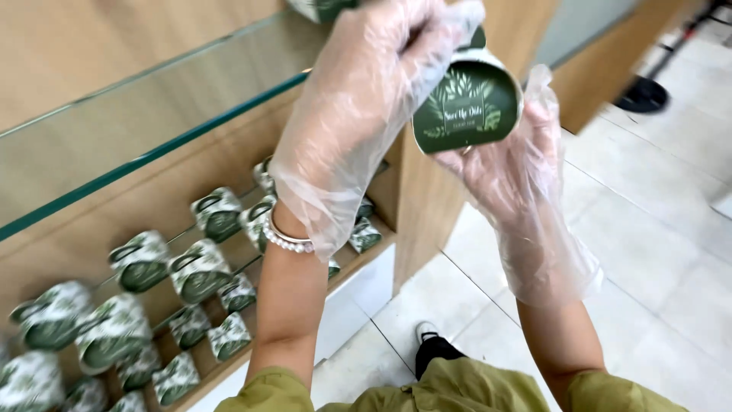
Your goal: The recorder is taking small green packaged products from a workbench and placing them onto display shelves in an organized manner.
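Both my hands wear loose clear plastic gloves. My right hand (512,164) cups a small dark green box with a pale leaf pattern (467,104) from below and behind. The fingers of my left hand (366,107) curl over the box's top left edge and grip it. A pearl bracelet (287,239) circles my left wrist. The box is raised in front of me, above the shelves.
A wooden shelf unit (427,206) on the left holds rows of several matching green and white boxes (200,268). A glass shelf (145,130) runs above them. Pale floor tiles (648,229) spread to the right. A dark shoe (644,95) stands at the far right.
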